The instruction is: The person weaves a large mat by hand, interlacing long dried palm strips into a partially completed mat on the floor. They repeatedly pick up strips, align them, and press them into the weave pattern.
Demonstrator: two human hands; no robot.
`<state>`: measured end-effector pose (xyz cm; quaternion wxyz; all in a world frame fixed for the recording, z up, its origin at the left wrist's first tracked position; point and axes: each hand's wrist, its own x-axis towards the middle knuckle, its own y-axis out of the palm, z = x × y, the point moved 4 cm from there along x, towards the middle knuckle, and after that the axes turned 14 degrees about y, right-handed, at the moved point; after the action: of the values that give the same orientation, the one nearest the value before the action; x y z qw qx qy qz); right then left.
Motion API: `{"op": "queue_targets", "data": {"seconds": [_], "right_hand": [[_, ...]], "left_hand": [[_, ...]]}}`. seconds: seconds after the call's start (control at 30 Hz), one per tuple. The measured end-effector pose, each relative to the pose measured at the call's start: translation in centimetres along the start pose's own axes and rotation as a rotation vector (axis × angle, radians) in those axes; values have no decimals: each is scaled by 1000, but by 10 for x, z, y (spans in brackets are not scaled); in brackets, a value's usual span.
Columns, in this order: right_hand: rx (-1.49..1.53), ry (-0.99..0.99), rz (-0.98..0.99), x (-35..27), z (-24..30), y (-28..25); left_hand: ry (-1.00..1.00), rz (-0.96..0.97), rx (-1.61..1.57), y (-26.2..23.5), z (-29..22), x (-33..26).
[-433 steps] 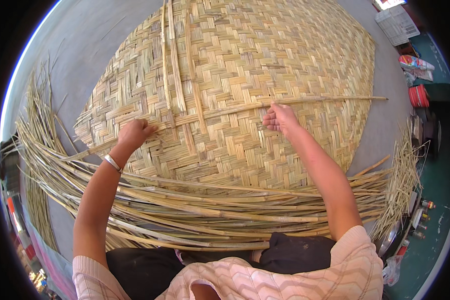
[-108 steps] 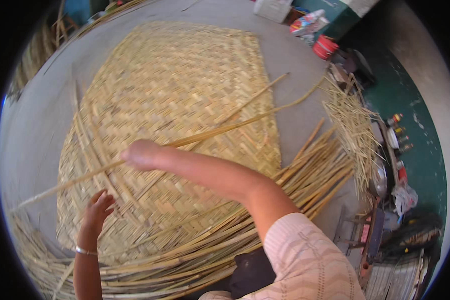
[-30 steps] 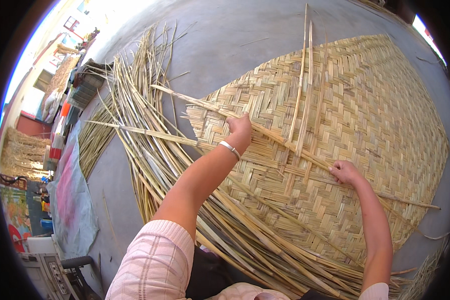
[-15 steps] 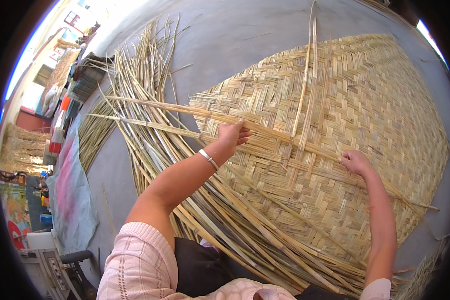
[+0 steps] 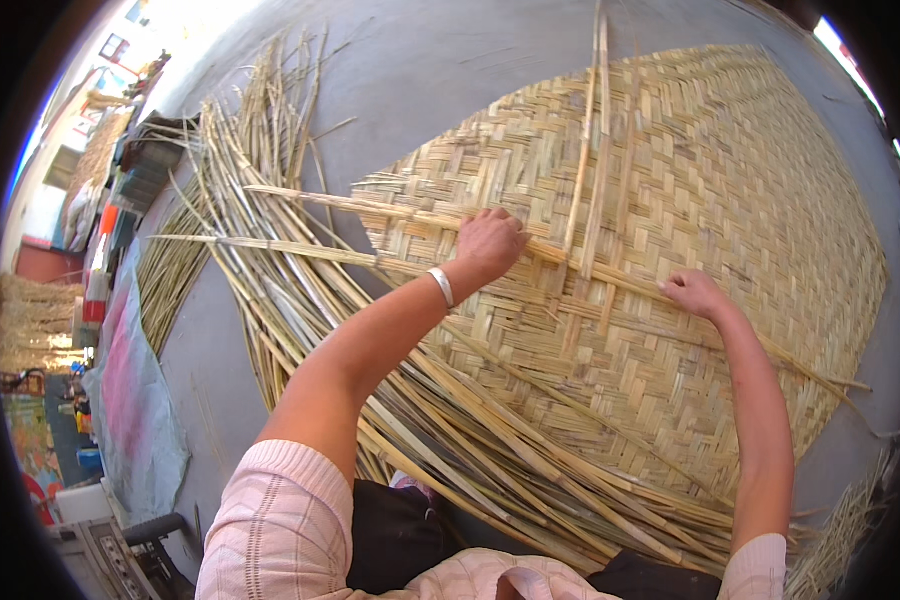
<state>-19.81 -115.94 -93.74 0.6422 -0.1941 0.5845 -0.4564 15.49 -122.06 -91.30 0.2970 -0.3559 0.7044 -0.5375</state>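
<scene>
A large woven mat [image 5: 750, 200] of split reed in a zigzag weave lies before me on the grey floor. Across its near part runs a long pale reed strip [image 5: 350, 203], slanting down from left to right. My left hand [image 5: 490, 243], a silver bangle at its wrist, is curled over this strip with its fingertips partly hidden. Farther right along the same strip, my right hand [image 5: 697, 294] pinches it between thumb and finger. Loose upright strips [image 5: 592, 130] stick out past the mat's far edge. A second pointed strip [image 5: 280, 245] juts from the mat's left side.
A long pile of split reeds [image 5: 270, 275] curves from the far left to just before my knees. Left of it lie another reed bundle [image 5: 170, 270] and a pale blue and pink sheet [image 5: 155, 430]. Thin dry stalks [image 5: 835, 540] lie at the lower right.
My left hand has slid right along the strip and turned its back upward. My right hand stays on the strip. The whole view has shifted slightly.
</scene>
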Motion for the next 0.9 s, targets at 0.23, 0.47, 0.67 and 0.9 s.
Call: {"op": "queue_targets", "data": {"seconds": [0.23,0.47,0.67,0.9], "right_hand": [[99,-3,-53,0,28,17],[60,21,-48,-11,32,22],[-18,-17,-46,-10,32,25],[-58,-29,14,-19,32,39]], "left_hand": [[-11,161,-109,-3,-6,20],[-81,249,-243,7,-3,17],[-94,293,-301,24,3,6],[-49,233,-279,36,-2,-13]]}}
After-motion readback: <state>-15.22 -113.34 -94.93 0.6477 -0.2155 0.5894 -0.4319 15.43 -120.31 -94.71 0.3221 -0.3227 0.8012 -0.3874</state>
